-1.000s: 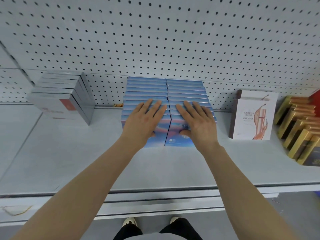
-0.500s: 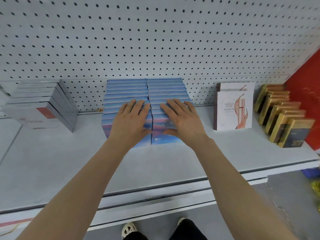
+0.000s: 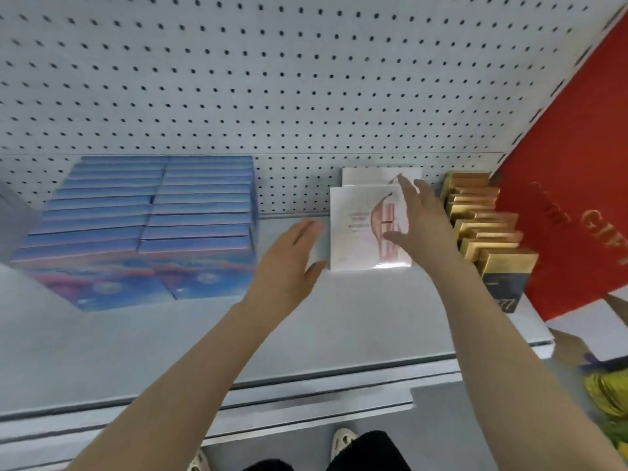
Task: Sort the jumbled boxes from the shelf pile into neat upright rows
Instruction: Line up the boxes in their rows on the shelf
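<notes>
Your right hand (image 3: 419, 222): fingers spread, empty, palm over front face of white boxes (image 3: 360, 229); contact probable, blur prevents confirmation. White boxes: two, upright, one behind other, at 12 o'clock on shelf (image 3: 339, 321). Your left hand (image 3: 289, 263): flat, fingers together, empty, just beside white boxes at their 9 o'clock. Blue boxes (image 3: 146, 226): two neat upright rows at 10 o'clock, well apart from both hands. Gold boxes (image 3: 486, 229): row at 2 o'clock.

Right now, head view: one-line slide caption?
Both open hands, left hand and right hand, reach toward white boxes between blue rows and gold boxes.
</notes>
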Available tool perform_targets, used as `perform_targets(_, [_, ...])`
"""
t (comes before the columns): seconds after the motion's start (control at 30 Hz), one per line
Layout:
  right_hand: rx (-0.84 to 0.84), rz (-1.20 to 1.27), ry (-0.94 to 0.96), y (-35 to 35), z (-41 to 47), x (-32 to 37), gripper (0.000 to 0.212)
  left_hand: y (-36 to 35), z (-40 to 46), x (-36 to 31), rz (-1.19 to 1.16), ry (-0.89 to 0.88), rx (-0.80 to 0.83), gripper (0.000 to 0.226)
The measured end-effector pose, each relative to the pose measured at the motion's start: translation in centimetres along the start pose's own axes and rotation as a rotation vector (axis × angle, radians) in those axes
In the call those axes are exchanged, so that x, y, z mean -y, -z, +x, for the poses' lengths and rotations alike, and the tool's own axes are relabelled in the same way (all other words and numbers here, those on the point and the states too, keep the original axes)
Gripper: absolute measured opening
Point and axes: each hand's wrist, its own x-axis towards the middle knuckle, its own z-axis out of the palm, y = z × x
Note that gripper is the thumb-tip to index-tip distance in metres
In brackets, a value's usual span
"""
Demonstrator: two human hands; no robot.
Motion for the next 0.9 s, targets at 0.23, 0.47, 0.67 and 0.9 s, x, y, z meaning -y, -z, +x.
perform_targets(0.23, [0.312,0.037,0.057,-0.1,8.2,-5.6,0.134,-7.0,6.9,-2.6,-0.231,0.475,0.181,0.088])
perform_targets(0.47, [0.196,0.101,0.134,-1.9,8.1,-5.1,0.117,-8.9,8.5,-1.3,-0.255,0.635,0.023,0.062])
perform_targets(0.67, [-0.092,0.189,0.321,-3.7,8.3,-2.6,0.081,-9.9,8.5,0.9,-0.382,0.685,-0.298,0.076])
perform_targets(0.9, [-0.258,0.09,0.389,-7.0,9.9,-1.2,0.088,-10.2,11.1,3.3,-0.256,0.596,-0.261,0.065])
